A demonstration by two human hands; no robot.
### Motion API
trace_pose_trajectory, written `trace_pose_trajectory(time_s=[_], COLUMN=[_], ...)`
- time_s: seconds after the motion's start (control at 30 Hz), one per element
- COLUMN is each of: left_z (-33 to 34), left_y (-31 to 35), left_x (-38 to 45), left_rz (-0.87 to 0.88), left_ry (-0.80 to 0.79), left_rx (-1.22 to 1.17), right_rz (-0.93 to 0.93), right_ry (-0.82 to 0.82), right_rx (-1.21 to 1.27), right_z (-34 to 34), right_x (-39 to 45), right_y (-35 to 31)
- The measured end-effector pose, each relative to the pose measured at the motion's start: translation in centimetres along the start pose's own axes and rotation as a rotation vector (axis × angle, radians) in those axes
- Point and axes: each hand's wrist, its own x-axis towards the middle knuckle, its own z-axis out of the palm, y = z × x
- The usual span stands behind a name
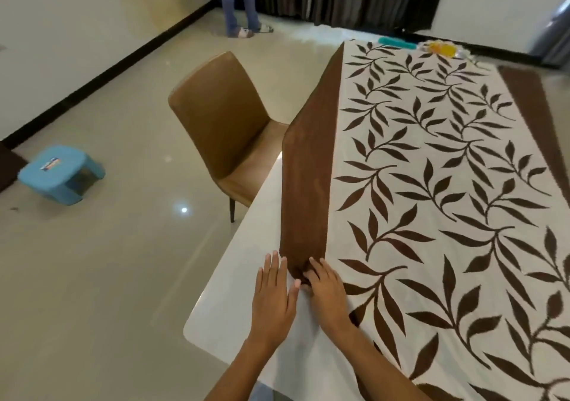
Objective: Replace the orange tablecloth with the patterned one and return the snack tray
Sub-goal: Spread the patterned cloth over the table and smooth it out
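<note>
Left hand [273,295] flat — right hand [325,289] curled

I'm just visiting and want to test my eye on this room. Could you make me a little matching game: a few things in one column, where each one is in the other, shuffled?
Things:
1. chair
2. stool
3. left hand
4. right hand

Places:
A. flat on the bare white tabletop
B. on the floor near the wall
C. gripping the brown edge of the tablecloth
D. pushed up to the table's side

Pairs: 1-D, 2-B, 3-A, 4-C
</note>
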Motion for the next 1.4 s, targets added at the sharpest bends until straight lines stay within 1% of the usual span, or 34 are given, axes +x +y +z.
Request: trace_pose_trajectory(time_s=[0.03,0.07,0.1,0.17,0.2,0.23,0.27,0.3,0.33,0.37,0.4,0.43,0.47,0.5,0.53,0.57,0.6,0.63,0.73,0.8,0.9,1.0,1.03,1.1,1.17,1.2,1.27,1.4], left_z=[-0.2,-0.3,-0.5,-0.8,-0.9,-1.1,-1.2,-1.3,-1.3,-1.2,-1.0,-0.8,-0.5,-0.3,0.1,0.4,0.7,1.0,2.0,2.5,3.0,3.3,3.3,3.0,2.4,2.2,1.8,1.8], left_y=[0.0,0.0,0.1,0.2,0.3,0.4,0.5,0.7,0.8,1.0,1.3,1.7,2.2,2.7,3.2,3.7,4.1,4.6,5.7,6.4,7.7,9.4,10.2,11.9,13.8,14.6,15.7,15.6], left_x=[0.8,1.6,2.4,4.0,4.8,5.6,6.2,6.7,7.1,7.6,8.0,8.5,8.9,9.3,9.6,9.8,9.9,10.0,10.7,11.3,12.0,12.7,12.8,12.5,11.7,11.4,10.9,10.8], left_rz=[0.026,0.055,0.09,0.148,0.174,0.208,0.246,0.286,0.324,0.362,0.4,0.435,0.464,0.487,0.507,0.528,0.547,0.564,0.577,0.565,0.526,0.465,0.438,0.313,0.15,0.091,0.037,-0.016], left_ry=[-0.01,-0.021,-0.034,-0.058,-0.064,-0.069,-0.083,-0.105,-0.131,-0.154,-0.167,-0.175,-0.183,-0.193,-0.205,-0.22,-0.233,-0.239,-0.244,-0.238,-0.247,-0.269,-0.283,-0.349,-0.413,-0.415,-0.363,-0.198], left_rx=[-0.005,-0.017,-0.036,-0.06,-0.06,-0.059,-0.063,-0.07,-0.074,-0.068,-0.051,-0.035,-0.028,-0.028,-0.031,-0.032,-0.03,-0.025,0.006,0.018,0.017,-0.038,-0.102,-0.334,-0.616,-0.709,-0.779,-0.734], right_rz=[0.004,0.018,0.076,0.291,0.404,0.535,0.681,0.837,0.989,1.12,1.217,1.235,1.146,0.976,0.797,0.663,0.584,0.57,0.673,0.649,0.605,0.593,0.591,0.589,0.579,0.566,0.51,0.383], right_ry=[0.064,0.09,0.08,0.021,0.016,0.068,0.176,0.337,0.509,0.637,0.706,0.731,0.726,0.693,0.637,0.567,0.507,0.448,0.248,0.201,0.257,0.425,0.486,0.574,0.596,0.592,0.577,0.54], right_rx=[0.034,0.107,0.244,0.526,0.666,0.749,0.784,0.76,0.698,0.621,0.534,0.451,0.367,0.282,0.184,0.092,0.032,0.014,0.055,0.055,0.078,0.22,0.282,0.407,0.501,0.536,0.564,0.558], right_z=[-0.1,-0.6,-1.7,-4.7,-6.4,-8.4,-10.1,-11.8,-13.1,-13.6,-13.8,-13.7,-13.3,-12.7,-11.7,-10.6,-9.6,-8.7,-6.5,-5.7,-5.8,-6.8,-7.3,-8.2,-8.9,-9.1,-9.3,-9.5], right_x=[0.1,0.4,1.0,3.0,4.2,5.2,6.1,6.4,6.3,5.8,5.4,5.0,4.7,4.5,4.1,3.6,3.2,2.9,2.8,3.0,3.2,2.8,2.6,2.1,1.7,1.6,1.3,0.5], right_y=[0.2,0.4,0.6,2.5,4.3,6.5,8.8,11.1,13.1,14.7,15.4,15.6,15.3,14.6,13.7,12.8,12.2,11.8,11.4,11.6,11.5,11.0,10.8,10.5,10.1,9.9,9.4,8.4])
